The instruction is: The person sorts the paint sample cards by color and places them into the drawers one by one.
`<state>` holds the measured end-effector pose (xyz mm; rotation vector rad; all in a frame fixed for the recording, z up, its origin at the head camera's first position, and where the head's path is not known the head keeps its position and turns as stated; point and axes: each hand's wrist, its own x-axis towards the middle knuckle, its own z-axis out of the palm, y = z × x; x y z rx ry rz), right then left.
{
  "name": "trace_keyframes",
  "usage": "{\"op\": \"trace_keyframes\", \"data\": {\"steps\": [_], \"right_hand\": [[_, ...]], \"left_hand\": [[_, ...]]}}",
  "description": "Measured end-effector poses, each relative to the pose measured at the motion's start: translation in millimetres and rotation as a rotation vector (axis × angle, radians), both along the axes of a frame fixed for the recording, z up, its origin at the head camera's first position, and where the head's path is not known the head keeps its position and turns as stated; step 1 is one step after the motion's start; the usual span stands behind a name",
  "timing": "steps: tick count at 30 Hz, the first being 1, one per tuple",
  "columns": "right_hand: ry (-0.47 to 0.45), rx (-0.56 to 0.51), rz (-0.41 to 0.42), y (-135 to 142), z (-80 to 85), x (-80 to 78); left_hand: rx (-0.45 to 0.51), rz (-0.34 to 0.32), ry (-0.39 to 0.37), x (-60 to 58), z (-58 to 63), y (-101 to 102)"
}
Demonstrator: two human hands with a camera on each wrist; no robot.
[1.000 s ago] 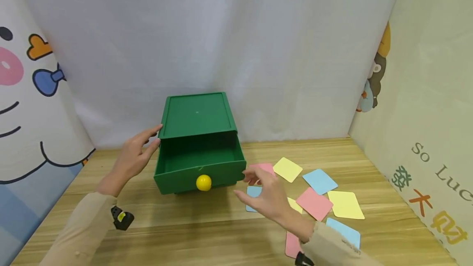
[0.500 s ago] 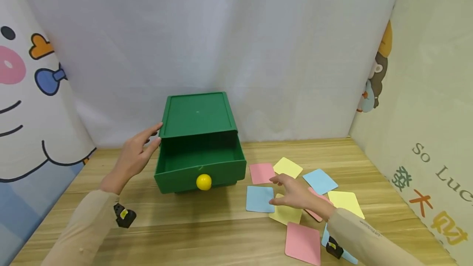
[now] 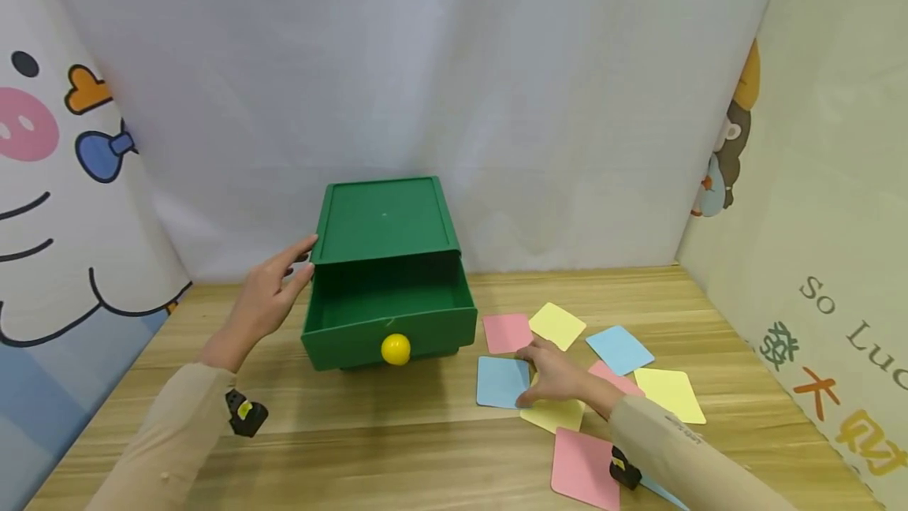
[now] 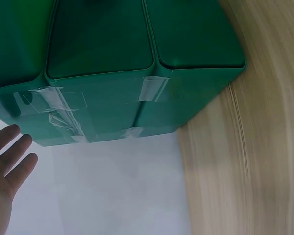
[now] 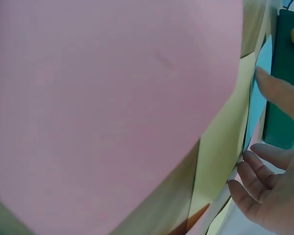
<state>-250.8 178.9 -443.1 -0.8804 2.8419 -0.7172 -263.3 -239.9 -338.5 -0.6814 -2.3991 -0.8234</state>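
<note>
A green drawer box (image 3: 386, 219) stands on the table in the head view. One drawer (image 3: 388, 339) with a yellow knob (image 3: 395, 349) is pulled out, and its visible inside is bare. My left hand (image 3: 264, 296) rests its fingertips at the box's upper left edge; the left wrist view shows its fingers (image 4: 14, 152) extended beside the taped green side. To the right, my right hand (image 3: 556, 375) is at a flat blue square card (image 3: 501, 382). Its thumb touches the card's lower right corner and its fingertips are by the upper right corner, partly hiding a yellow card (image 3: 556, 416).
Several more square cards lie scattered on the right: a pink card (image 3: 507, 333), a yellow card (image 3: 557, 326), a blue card (image 3: 619, 349) and a nearer pink card (image 3: 585, 468). A white curtain (image 3: 567, 101) hangs behind the wooden table (image 3: 397, 456).
My right hand moved right from beside the drawer's front corner, then came down to the blue card. The left hand stays at the box. The view has shifted slightly.
</note>
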Motion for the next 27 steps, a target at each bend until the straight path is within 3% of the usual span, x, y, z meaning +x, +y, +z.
{"op": "trace_keyframes", "data": {"steps": [8,16,20,27], "right_hand": [[-0.040,-0.018,-0.030,-4,0.7,-9.4],[-0.138,-0.172,-0.023,1,6.4,-12.4],[-0.211,-0.286,-0.010,7,20.4,-16.6],[-0.269,-0.336,-0.004,18,64.2,-21.6]], "left_hand": [[0.004,-0.003,0.007,-0.4,-1.3,0],[0.003,-0.012,-0.002,-0.9,-4.0,0],[0.001,-0.004,-0.005,-0.8,-4.0,0],[-0.002,0.003,-0.014,0.0,-3.2,0]]}}
